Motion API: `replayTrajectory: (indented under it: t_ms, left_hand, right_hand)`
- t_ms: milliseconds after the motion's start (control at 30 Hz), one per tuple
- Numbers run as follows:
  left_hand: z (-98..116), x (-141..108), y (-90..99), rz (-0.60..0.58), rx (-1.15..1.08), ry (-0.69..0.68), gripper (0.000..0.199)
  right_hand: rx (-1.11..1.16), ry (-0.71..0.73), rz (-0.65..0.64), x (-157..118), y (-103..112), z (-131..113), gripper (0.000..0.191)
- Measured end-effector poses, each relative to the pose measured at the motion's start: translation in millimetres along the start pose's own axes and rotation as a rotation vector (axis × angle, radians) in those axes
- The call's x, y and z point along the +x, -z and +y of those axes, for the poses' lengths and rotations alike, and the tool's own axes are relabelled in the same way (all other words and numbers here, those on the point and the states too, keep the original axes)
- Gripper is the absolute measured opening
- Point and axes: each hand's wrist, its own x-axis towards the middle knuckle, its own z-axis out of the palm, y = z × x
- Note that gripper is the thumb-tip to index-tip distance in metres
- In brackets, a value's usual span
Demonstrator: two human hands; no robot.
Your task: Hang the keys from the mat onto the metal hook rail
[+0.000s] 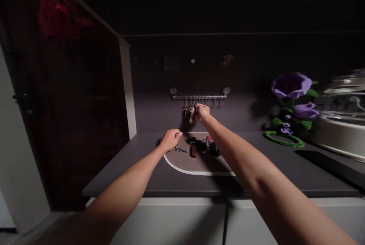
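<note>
My right hand (203, 112) is raised to the hook rail (199, 97), its fingers closed on a bunch of keys (192, 115) with a pale fob. This bunch is just below the hooks; I cannot tell whether its ring is on one. Just to its left, another set of keys (186, 112) hangs from the rail. Low over the left part of the mat (185, 169), my left hand (170, 139) has its fingers pinched together. Right under it is a small metal key (181, 150); whether the hand grips it is unclear. More keys with dark fobs (202, 144) and a brown fob (194, 151) lie on the mat.
Purple artificial flowers (292, 85) with a green ring base (285, 139) stand on the right of the dark counter (128, 161). Beyond them is a large clear-lidded appliance (345, 123). A dark door (71, 115) is on the left, and white cabinets (171, 218) are below.
</note>
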Motion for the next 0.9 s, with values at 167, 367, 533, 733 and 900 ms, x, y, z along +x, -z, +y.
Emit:
replayTrajectory:
  t_ms: [167, 367, 533, 733, 900]
  left_hand:
    - [1.4, 0.4, 1.4, -0.023, 0.003, 0.011, 0.028]
    - [0.2, 0.0, 1.9, -0.018, -0.013, 0.003, 0.028]
    - [-1.2, 0.4, 2.3, -0.028, -0.016, 0.010, 0.028]
    - [-1.6, -0.3, 5.5, -0.053, -0.042, 0.023, 0.028]
    - [-3.4, -2.4, 8.8, -0.070, -0.141, 0.070, 0.029]
  right_hand:
    - [-0.030, -0.033, 0.024, 0.8, 3.6, 3.4, 0.012]
    - [-0.079, -0.058, 0.004, 0.6, 12.3, 8.9, 0.011]
    - [-0.135, -0.074, 0.012, 0.9, 18.8, 8.5, 0.007]
    - [-0.279, -0.042, 0.001, 1.5, 26.2, 10.1, 0.003]
    - [-0.314, 0.020, 0.014, -1.6, 33.3, 11.0, 0.002]
